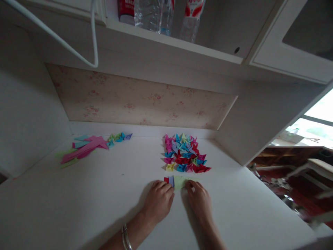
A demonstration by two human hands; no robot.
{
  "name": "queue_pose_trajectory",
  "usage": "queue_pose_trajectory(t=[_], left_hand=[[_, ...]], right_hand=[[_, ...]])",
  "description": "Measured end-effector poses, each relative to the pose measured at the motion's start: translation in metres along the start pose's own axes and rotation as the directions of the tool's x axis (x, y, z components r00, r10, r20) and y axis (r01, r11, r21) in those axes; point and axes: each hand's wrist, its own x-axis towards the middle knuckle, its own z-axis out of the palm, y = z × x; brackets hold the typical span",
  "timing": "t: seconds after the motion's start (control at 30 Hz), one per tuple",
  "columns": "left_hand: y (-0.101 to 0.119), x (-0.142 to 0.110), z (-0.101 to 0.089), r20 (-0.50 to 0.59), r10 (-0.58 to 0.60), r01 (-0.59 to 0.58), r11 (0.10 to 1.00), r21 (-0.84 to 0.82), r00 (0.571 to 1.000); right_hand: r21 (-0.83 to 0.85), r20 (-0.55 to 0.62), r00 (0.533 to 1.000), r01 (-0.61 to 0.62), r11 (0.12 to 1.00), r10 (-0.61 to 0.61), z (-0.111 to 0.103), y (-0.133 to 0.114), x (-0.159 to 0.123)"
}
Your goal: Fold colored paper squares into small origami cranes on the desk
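A pale green paper strip lies on the white desktop in front of me. Next to its left end are a lavender paper piece and a small red paper piece. My left hand has its fingers curled down onto these left-hand pieces, partly hiding them. My right hand pinches the green strip near its right end, thumb and forefinger together. Just beyond the strip, several folded paper shapes in pink, red, blue, yellow and green sit in a close group.
Loose paper strips, mostly pink, lie at the back left beside a few small folded papers. Above the desk runs a shelf with plastic bottles. A white cable hangs at the upper left.
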Motion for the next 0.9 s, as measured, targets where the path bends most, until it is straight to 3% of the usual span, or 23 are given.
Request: queue_pose_trajectory(t=[0.33, 0.53, 0.73, 0.9], left_hand=[[0.0, 0.0, 0.0, -0.026, 0.015, -0.015, 1.0, 0.005, 1.0], [-0.005, -0.006, -0.029, -0.117, -0.008, 0.008, 1.0, -0.007, 0.993], [-0.053, -0.045, -0.078, -0.107, -0.224, 0.228, 0.974, 0.02, 0.969], [-0.097, -0.073, -0.091, -0.105, -0.452, 0.447, 0.892, -0.068, 0.886]], right_hand=[[-0.102, 0.017, 0.999, 0.041, 0.994, -0.039, -0.005, -0.005, -0.002], [-0.032, -0.032, 0.995, 0.091, 0.995, -0.092, -0.002, 0.003, 0.0], [0.077, -0.04, 0.998, 0.043, 0.996, -0.04, 0.003, 0.003, -0.005], [-0.063, 0.061, 0.998, 0.002, 0.998, 0.002, 0.006, -0.001, -0.01]])
